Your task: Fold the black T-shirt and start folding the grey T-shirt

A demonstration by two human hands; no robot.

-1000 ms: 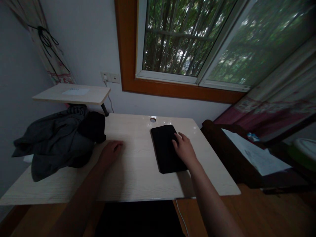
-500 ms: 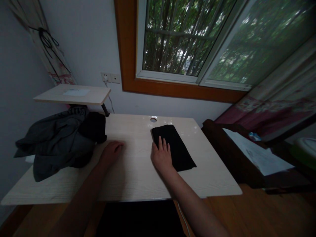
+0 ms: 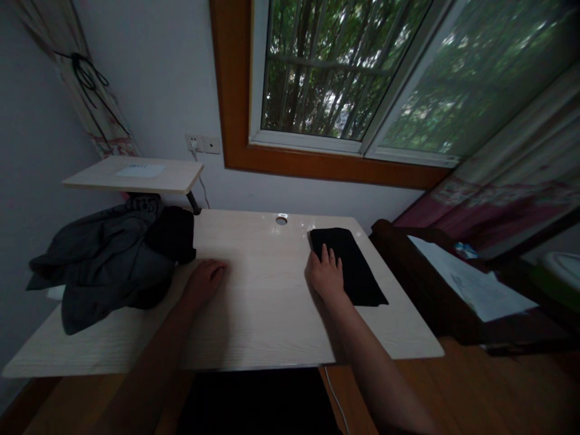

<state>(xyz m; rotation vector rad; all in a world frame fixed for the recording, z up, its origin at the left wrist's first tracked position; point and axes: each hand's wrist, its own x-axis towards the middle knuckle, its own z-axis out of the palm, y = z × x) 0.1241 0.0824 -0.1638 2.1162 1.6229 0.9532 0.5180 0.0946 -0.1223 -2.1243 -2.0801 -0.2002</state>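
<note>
A folded black cloth (image 3: 357,266), probably a garment, lies flat on the right part of the pale wooden desk (image 3: 267,326). My right hand (image 3: 327,275) rests palm down on its left edge, fingers spread and open, pressing on it rather than gripping. At the left, my left hand (image 3: 205,281) leans on the desk top with its fingers loosely curled closed, and no object shows in it. Just beyond that hand is a rumpled heap of dark grey and black clothes (image 3: 118,254).
A raised shelf (image 3: 99,172) with a paper sheet stands behind the clothes. The window (image 3: 335,72) and wall sockets (image 3: 202,143) are behind the desk. To the right is a dark brown piece of furniture (image 3: 408,272) bearing a white sheet (image 3: 471,281).
My right hand has slid the folded black cloth to the right across the desk, slightly away from me. My left hand and the heap of clothes have stayed put.
</note>
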